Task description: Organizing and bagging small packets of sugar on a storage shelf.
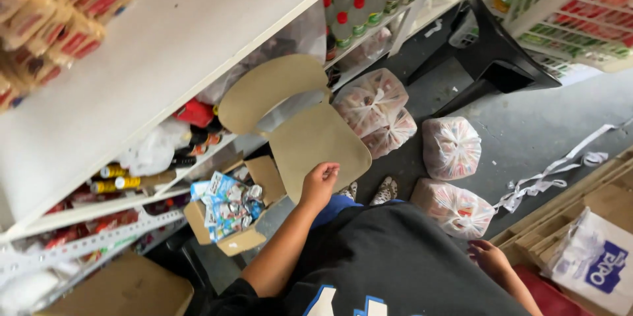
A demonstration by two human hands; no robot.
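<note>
A tan plastic chair (310, 135) stands on the grey floor beside a shelf unit, its backrest towards the shelves. My left hand (320, 181) grips the near edge of the chair's seat. My right hand (488, 257) hangs low at my side with loose fingers and holds nothing; it is just beside a tied clear plastic bag of goods (455, 207). My feet in patterned shoes (386, 189) show just under the seat edge.
A white shelf (158, 46) runs along the left, with bottles (359, 0) and packets below it. An open cardboard box of small packets (227, 214) sits by the chair. Three more tied bags (379, 102) lie ahead, along with a black stool (491, 46), white crates (573, 6) and flattened cardboard (580, 210).
</note>
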